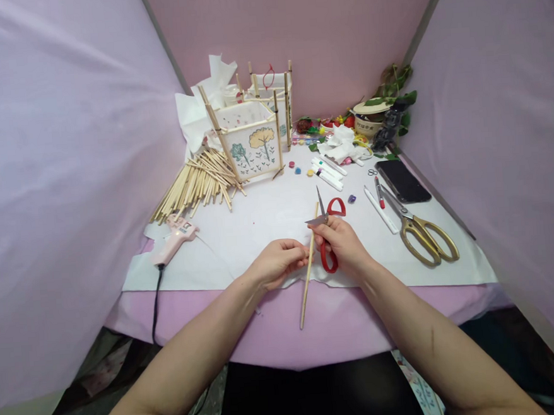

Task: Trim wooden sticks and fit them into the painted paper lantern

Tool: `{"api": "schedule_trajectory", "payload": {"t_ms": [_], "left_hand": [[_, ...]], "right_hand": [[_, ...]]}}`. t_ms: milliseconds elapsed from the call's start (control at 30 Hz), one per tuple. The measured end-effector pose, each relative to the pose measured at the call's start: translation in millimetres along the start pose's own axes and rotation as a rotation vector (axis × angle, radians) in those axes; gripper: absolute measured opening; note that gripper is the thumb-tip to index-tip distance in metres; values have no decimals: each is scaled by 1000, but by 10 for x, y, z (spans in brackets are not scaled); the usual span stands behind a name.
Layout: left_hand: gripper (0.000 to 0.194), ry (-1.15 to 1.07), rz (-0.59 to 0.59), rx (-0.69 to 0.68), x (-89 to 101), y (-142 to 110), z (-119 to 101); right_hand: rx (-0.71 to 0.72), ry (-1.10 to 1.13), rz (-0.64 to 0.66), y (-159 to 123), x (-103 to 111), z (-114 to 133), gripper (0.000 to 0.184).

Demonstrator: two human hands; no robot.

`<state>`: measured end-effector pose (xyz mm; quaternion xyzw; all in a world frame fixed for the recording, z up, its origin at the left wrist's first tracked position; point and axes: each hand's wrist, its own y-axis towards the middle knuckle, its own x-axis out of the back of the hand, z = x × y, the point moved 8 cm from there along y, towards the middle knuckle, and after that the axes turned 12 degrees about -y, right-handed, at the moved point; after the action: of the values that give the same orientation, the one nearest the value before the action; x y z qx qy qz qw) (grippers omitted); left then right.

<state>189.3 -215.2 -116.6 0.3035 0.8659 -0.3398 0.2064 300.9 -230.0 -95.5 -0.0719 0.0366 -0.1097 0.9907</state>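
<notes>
My right hand (pixel 339 241) is closed around a pair of red-handled scissors (pixel 329 261), whose blades stand open and point up and away. A thin wooden stick (pixel 306 297) slants through the fingers of that same hand, its lower end hanging over the table's front edge. Close by on the left, my left hand (pixel 283 261) has its thumb and fingers pinched together, with the fingertips against or just behind the stick. Whatever those fingers hold, if anything, is too small to make out.
A pile of wooden sticks (pixel 194 185) and a pink glue gun (pixel 175 240) lie left. Behind stands a stick-framed lantern (pixel 254 149) with drawn trees. Right are large gold-handled scissors (pixel 418 232), a phone (pixel 403 181), a white pen (pixel 380 210) and several white markers (pixel 328 177).
</notes>
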Motion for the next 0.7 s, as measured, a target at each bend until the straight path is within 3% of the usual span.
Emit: {"api": "schedule_trajectory", "payload": {"t_ms": [200,367,700], "left_hand": [[7,-9,19,40,-17,-8,16],[15,-8,77,67,-42,-17,-12],[21,91,33,32,54,15,-20]], "right_hand": [[-38,39,-13,0,15,1,23],[-48,40,-37,4,49,15,23],[-47,-30,-30,-9,33,13,21]]}}
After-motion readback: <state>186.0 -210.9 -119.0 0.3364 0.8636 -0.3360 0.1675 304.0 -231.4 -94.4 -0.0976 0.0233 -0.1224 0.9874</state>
